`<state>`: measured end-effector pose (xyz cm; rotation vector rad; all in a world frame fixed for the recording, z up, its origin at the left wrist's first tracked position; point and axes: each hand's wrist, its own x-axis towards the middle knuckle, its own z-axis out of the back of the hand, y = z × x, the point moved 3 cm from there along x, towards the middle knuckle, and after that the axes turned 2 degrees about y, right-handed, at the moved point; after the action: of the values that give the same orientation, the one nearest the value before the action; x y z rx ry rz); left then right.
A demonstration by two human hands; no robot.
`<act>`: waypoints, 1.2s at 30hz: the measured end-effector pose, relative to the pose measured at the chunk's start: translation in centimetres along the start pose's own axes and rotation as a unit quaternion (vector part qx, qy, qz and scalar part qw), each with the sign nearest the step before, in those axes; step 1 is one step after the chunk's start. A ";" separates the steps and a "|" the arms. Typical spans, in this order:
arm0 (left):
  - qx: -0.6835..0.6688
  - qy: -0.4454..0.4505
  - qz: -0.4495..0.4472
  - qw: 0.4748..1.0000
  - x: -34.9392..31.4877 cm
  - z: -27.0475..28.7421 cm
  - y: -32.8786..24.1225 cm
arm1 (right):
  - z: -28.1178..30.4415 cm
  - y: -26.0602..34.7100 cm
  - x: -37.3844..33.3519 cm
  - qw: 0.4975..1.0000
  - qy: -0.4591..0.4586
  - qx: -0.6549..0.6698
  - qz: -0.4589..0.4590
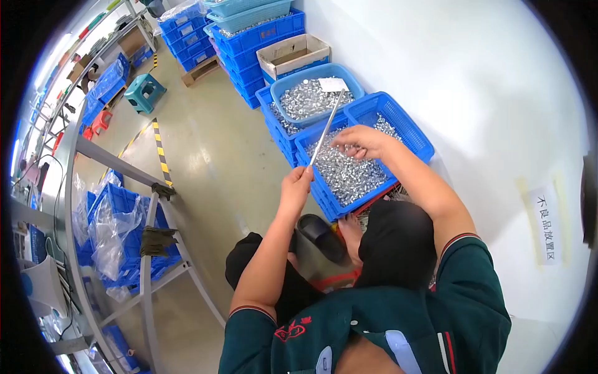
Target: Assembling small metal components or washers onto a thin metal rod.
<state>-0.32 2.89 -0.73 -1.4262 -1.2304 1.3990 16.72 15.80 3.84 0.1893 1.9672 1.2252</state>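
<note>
The left hand has thumb and fingers clamped on the near end of a thin metal rod, probably light, stiff and smooth, best gripped there; the right hand curls its fingers above small metal parts in a blue bin (whether they pinch one, I cannot tell). Writing, left to right: red shirt lettering, a far white slip, illegible, and a dark-lettered wall sign.

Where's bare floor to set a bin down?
Bare floor: between the striped tape and the stacked blue crates. Crowded: the blue bin under the right hand, heaped with metal parts; the rod in the left hand slants above.
</note>
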 end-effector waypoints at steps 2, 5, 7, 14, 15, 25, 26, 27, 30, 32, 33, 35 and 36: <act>-0.003 0.002 0.004 1.000 -0.1 -0.2 -0.3 | 1.8 -0.3 -0.1 0.986 -0.077 0.139 0.040; 0.015 0.015 0.000 1.000 -0.4 0.4 -0.7 | 3.6 -0.6 0.0 0.967 -0.074 0.237 0.056; 0.023 0.014 -0.008 1.000 -0.7 1.0 -0.2 | 3.7 -0.6 0.0 0.963 -0.063 0.254 0.064; 0.054 0.004 -0.013 0.998 -1.8 2.4 0.8 | 4.2 -0.3 0.4 0.945 -0.093 0.288 0.126; 0.054 0.004 -0.011 0.998 -1.9 2.5 0.9 | 4.4 -0.4 0.5 0.945 -0.093 0.289 0.124; 0.022 -0.047 0.013 0.999 -1.6 5.1 -0.1 | 4.4 -0.6 1.4 0.965 -0.108 0.214 0.104; 0.022 -0.049 0.014 0.998 -1.8 5.3 0.0 | 3.9 -0.6 1.3 0.966 -0.103 0.215 0.097; 0.023 -0.048 0.013 0.998 -1.9 5.3 -0.1 | 3.5 -0.4 1.0 0.967 -0.100 0.215 0.092; 0.028 -0.036 0.018 0.999 -2.1 5.1 0.1 | 3.3 -0.3 1.5 0.961 -0.080 0.242 0.108; 0.037 -0.018 0.020 0.999 -2.2 4.9 0.6 | 3.0 0.1 1.5 0.954 -0.076 0.264 0.117; 0.037 -0.017 0.018 0.999 -2.4 4.8 0.5 | 2.9 0.2 1.4 0.946 -0.073 0.291 0.123; 0.063 -0.003 0.031 0.998 -2.7 4.5 0.4 | 2.9 0.5 1.1 0.936 -0.069 0.320 0.127; 0.064 0.005 0.029 0.998 -2.7 4.5 0.5 | 3.0 0.5 1.1 0.936 -0.069 0.319 0.129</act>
<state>-4.49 -0.32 -0.96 -1.3896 -1.0806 1.4804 17.88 18.70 3.01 0.8599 2.1998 0.6544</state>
